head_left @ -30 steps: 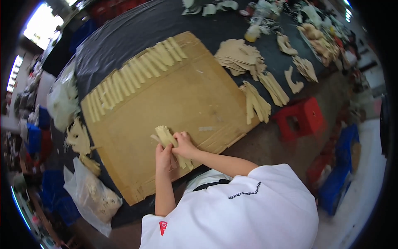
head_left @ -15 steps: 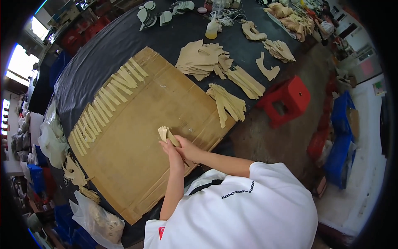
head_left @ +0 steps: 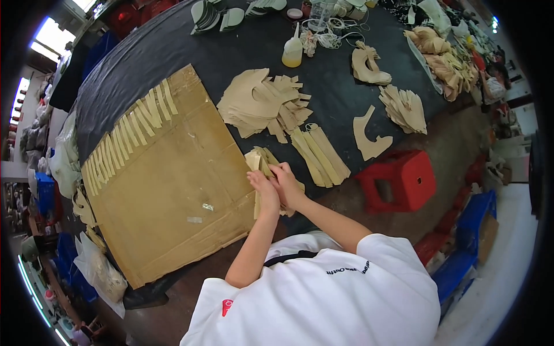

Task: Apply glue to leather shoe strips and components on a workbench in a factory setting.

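Both hands meet at centre: left hand (head_left: 264, 187) and right hand (head_left: 287, 183) closed around a bundle of tan strips (head_left: 259, 162), at the cardboard sheet's (head_left: 167, 190) three o'clock edge on the bench (head_left: 231, 46).

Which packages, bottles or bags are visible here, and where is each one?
Squeeze bottle: far side of the black table, pale yellow, pointed nozzle.
Clear plastic bag: near left table corner, filled with tan pieces.
Clear jar: far table edge, behind the bottle.
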